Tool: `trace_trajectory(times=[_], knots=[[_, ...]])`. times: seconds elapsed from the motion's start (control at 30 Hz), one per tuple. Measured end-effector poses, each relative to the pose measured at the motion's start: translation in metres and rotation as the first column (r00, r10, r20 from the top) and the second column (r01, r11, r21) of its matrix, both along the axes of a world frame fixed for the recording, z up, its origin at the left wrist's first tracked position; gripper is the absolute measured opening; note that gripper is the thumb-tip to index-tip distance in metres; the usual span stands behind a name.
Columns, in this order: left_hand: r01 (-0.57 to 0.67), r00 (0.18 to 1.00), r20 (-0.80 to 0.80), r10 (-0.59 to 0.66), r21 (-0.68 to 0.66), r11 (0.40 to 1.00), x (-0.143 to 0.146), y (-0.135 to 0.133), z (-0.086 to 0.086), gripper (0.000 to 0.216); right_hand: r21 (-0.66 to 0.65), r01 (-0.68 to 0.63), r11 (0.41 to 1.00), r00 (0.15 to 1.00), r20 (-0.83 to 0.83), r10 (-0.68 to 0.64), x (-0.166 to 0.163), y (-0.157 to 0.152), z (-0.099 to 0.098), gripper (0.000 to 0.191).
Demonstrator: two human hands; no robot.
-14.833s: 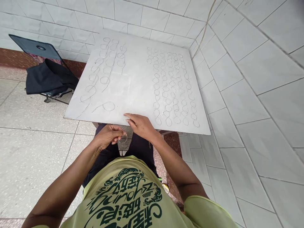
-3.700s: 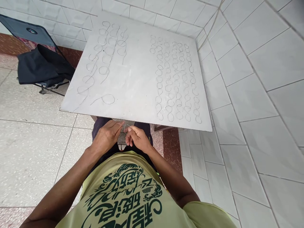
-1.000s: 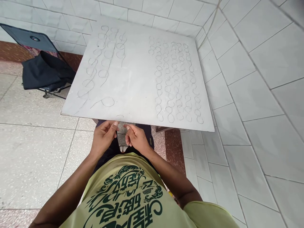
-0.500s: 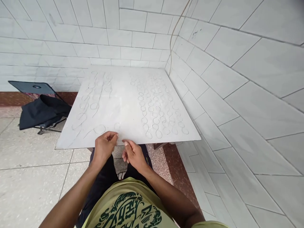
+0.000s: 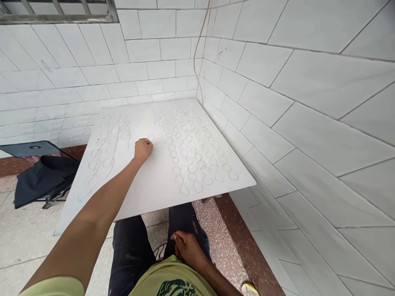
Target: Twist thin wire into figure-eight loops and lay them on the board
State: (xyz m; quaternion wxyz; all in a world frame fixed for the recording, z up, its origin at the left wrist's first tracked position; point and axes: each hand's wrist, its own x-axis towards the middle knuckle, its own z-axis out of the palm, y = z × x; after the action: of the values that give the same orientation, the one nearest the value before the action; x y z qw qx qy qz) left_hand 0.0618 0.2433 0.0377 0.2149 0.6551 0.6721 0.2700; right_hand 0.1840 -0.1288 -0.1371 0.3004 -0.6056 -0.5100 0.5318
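My left hand (image 5: 143, 149) is stretched out over the middle of a white board (image 5: 145, 197). Its fingers are closed in a pinch, and a thin looped strand (image 5: 151, 138) shows right beside the fingertips, seemingly held by them. On the board's right half lie several rows of thin strands (image 5: 193, 168) curled into S shapes and figure eights. Longer, straighter strands (image 5: 115, 152) with loops lie on the left half. Low over my lap, beneath the board's near edge, my right hand (image 5: 187, 246) has curled fingers; whatever they may hold is hidden.
White tiled walls (image 5: 265, 123) meet behind and to the right of the board. A cable (image 5: 197, 61) runs down the corner. At the left stands a folding chair (image 5: 33, 148) with dark cloth (image 5: 46, 176) over it. A barred window (image 5: 58, 12) is at the top left.
My left hand has moved from the board's near edge forward to its middle, the loop now farther in too. My right hand has dropped from the edge to my lap. The view has shifted.
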Motion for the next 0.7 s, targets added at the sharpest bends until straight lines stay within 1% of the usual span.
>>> trace_trajectory(times=[0.1, 0.2, 0.3, 0.4, 0.57, 0.7], knots=[[-0.021, 0.999, -0.042, 0.021, -0.009, 1.0, 0.018, 0.033, -0.008, 0.018, 0.027, 0.043, 0.999, 0.996, 0.076, -0.045, 0.012, -0.003, -0.016, 0.033], [-0.056, 0.996, -0.074, 0.055, -0.002, 0.998, 0.031, 0.06, -0.015, 0.019, -0.039, 0.09, 0.995, 0.996, 0.021, -0.089, 0.019, -0.003, -0.03, 0.035], [-0.087, 0.991, -0.099, 0.088, 0.019, 0.996, 0.038, 0.08, -0.019, 0.019, -0.081, 0.133, 0.988, 0.991, -0.023, -0.135, 0.021, 0.0, -0.038, 0.043], [-0.1, 0.988, -0.114, 0.103, 0.036, 0.994, 0.043, 0.092, -0.022, 0.017, -0.089, 0.137, 0.987, 0.989, -0.04, -0.141, 0.021, 0.005, -0.04, 0.048], [-0.092, 0.989, -0.111, 0.097, 0.047, 0.995, 0.05, 0.103, -0.023, 0.018, -0.199, 0.149, 0.969, 0.979, -0.11, -0.173, 0.022, 0.012, -0.04, 0.056], [-0.079, 0.992, -0.099, 0.084, 0.055, 0.995, 0.055, 0.108, -0.024, 0.02, -0.241, 0.156, 0.958, 0.965, -0.169, -0.2, 0.022, 0.014, -0.041, 0.046]])
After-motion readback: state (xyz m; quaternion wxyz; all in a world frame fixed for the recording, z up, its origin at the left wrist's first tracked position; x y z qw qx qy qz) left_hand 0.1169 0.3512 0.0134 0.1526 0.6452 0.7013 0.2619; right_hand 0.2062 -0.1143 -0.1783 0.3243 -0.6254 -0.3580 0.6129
